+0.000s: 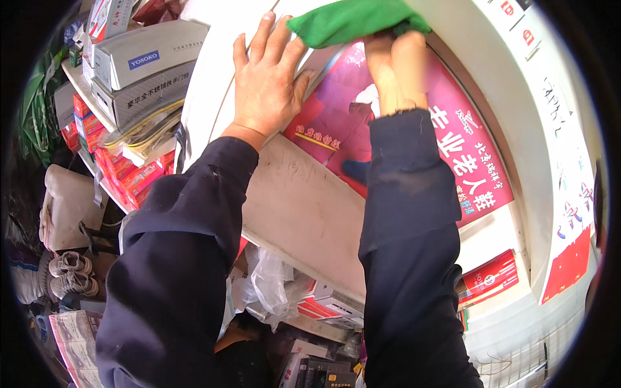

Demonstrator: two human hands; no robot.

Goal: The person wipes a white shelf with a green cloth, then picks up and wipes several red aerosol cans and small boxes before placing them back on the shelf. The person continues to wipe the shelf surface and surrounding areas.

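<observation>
My left hand lies flat with fingers spread on a white panel, its fingertips near a green cloth. The cloth is bunched in my right hand, at the top of a white-framed opening. Motion blurs the right hand slightly, and the cloth covers its fingertips. Below that hand, a pink and purple printed poster sits inside the frame. My right sleeve hides part of it. A small dark blue shape shows beside the sleeve, too partly covered to name.
Long grey boxes and red packets stack on shelves at left. Grey shoes and a white plastic container stand lower left. A clear plastic bag hangs below the beige ledge. A red packet lies at right.
</observation>
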